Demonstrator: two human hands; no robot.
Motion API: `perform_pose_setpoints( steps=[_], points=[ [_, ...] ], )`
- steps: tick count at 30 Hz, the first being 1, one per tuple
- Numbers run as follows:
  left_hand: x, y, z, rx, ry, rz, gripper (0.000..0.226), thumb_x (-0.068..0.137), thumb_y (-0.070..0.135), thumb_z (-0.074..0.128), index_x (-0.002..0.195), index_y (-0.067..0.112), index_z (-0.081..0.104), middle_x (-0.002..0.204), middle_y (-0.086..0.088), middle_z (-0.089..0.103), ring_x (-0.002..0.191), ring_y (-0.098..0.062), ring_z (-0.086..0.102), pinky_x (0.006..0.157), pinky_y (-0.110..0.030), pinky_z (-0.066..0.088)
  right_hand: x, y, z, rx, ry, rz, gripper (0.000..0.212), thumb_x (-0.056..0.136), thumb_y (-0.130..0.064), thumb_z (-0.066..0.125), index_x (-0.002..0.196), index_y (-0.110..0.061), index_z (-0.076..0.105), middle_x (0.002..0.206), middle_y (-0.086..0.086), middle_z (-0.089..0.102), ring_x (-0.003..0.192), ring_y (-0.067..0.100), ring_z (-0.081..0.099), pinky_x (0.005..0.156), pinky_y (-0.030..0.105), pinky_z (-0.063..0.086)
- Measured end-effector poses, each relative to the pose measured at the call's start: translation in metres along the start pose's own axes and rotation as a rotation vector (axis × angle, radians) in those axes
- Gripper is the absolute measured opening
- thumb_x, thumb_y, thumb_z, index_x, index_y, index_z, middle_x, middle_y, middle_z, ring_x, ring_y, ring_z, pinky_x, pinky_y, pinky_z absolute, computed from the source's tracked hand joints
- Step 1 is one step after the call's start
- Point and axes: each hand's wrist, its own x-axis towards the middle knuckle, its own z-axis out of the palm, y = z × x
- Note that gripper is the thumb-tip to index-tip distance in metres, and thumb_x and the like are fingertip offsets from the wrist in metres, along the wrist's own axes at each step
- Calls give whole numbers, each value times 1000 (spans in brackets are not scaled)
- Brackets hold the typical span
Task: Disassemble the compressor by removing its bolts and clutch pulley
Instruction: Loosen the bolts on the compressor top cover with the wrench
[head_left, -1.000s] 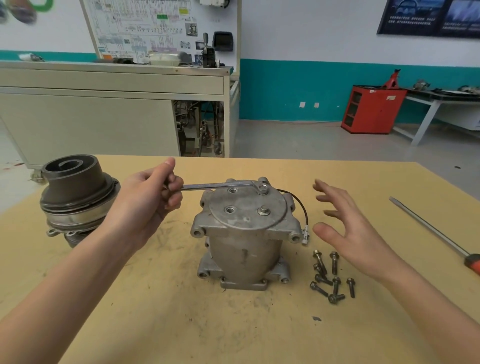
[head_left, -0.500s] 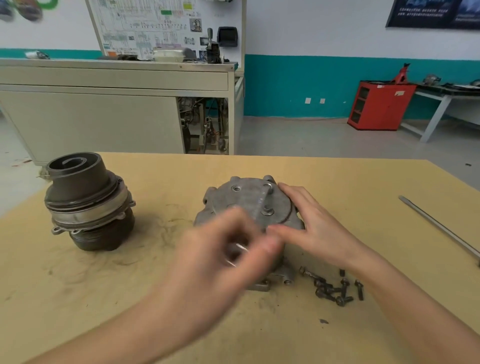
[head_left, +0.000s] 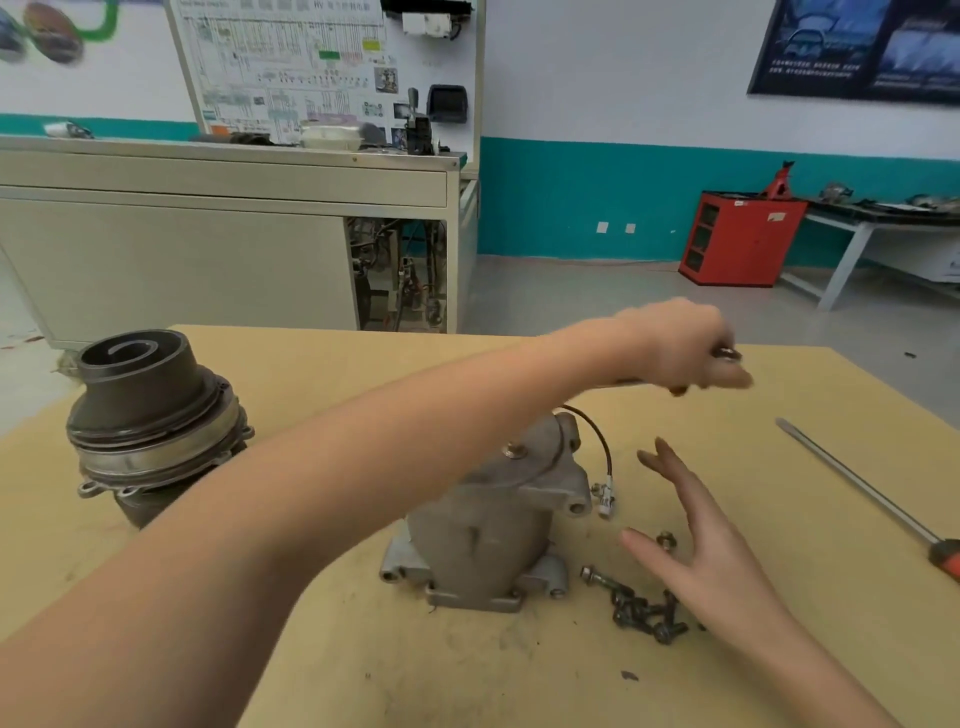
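The clutch pulley (head_left: 150, 426) sits at the left of the table (head_left: 415, 675). The compressor (head_left: 483, 525) stands in the middle. It looks like heavy, hard metal, so I'd hold its fat body low down. My left hand (head_left: 680, 348) is clenched round the wrench (head_left: 726, 355), past the compressor. My right hand (head_left: 696, 540) is spread, holding nothing, above the loose bolts (head_left: 644, 613). A moment ago it rested on the compressor's top.

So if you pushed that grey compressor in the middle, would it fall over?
Probably not easily: the compressor body looks like thick cast metal, so likely heavy for its size. It stands upright on wide mounting feet on the table, so it would more likely slide. A push near the top could tip it.
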Motion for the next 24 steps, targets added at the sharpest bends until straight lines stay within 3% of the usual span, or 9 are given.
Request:
perform_pose_setpoints(
  steps=[2, 6, 8, 10, 13, 15, 17, 21, 24],
  points=[
    [8, -44, -8, -158, 25, -171, 29, 99, 36, 50, 96, 9, 62, 69, 5, 58, 58, -6, 54, 52, -19, 39, 0, 2, -1, -8, 54, -6, 82, 64, -67, 50, 135, -53, 13, 136, -34, 31, 123, -17, 28, 102, 24, 24],
    [-36, -143, -12, -514, 165, -627, 20, 97, 21, 51, 84, 7, 53, 65, -2, 51, 47, -9, 38, 42, -19, 30, 2, 7, 2, 17, 51, -47, 75, 73, -71, 55, 135, -53, 17, 137, -34, 33, 123, -22, 26, 103, 19, 24],
    [-76, -172, -14, -725, 306, -753, 16, 94, 13, 54, 80, 6, 52, 62, -3, 48, 41, -7, 35, 36, -18, 27, 1, 2, 10, 29, -16, -65, 79, 69, -71, 54, 134, -55, 14, 139, -35, 29, 127, -19, 25, 103, 18, 23],
    [-116, -178, -13, -782, 465, -783, 11, 93, 14, 58, 85, 7, 54, 65, -5, 53, 40, -7, 37, 34, -17, 28, 3, -1, 16, 29, -59, -100, 79, 66, -72, 49, 134, -54, 12, 140, -33, 28, 131, -13, 24, 103, 17, 24],
    [-178, -156, -8, -382, 593, -743, 24, 94, 36, 56, 84, 14, 57, 67, -1, 58, 51, -11, 46, 43, -22, 34, 8, -3, 14, 4, -33, -115, 71, 72, -72, 41, 135, -55, 12, 141, -30, 28, 131, -11, 24, 103, 14, 21],
    [-215, -131, -3, 2, 619, -715, 38, 93, 47, 47, 75, 16, 59, 61, 3, 56, 53, -14, 50, 47, -24, 32, 8, 5, 7, -12, 49, -96, 60, 81, -68, 41, 134, -53, 17, 139, -25, 36, 130, -2, 31, 106, 24, 25],
    [-243, -99, 3, 337, 665, -621, 47, 97, 45, 37, 70, 14, 60, 55, 1, 56, 45, -22, 50, 44, -20, 29, 8, 17, -1, -46, 83, -51, 52, 86, -65, 40, 132, -51, 21, 132, -23, 42, 127, 4, 35, 106, 32, 27],
    [-257, -39, 9, 734, 676, -172, 33, 97, 23, 50, 75, 7, 69, 49, -3, 49, 36, -20, 47, 36, -22, 30, 6, 28, -7, -429, -210, -111, 65, 70, -86, 29, 125, -52, 26, 135, -25, 31, 132, -2, 19, 110, 25, 15],
    [-243, -7, 13, 759, 622, 96, 22, 90, 22, 60, 81, 7, 73, 51, 0, 47, 39, -17, 46, 40, -22, 34, 9, 39, 2, -522, -420, -179, 48, 80, -71, 33, 126, -56, 26, 146, -24, 14, 140, 2, 1, 117, 36, 8]
  ],
)
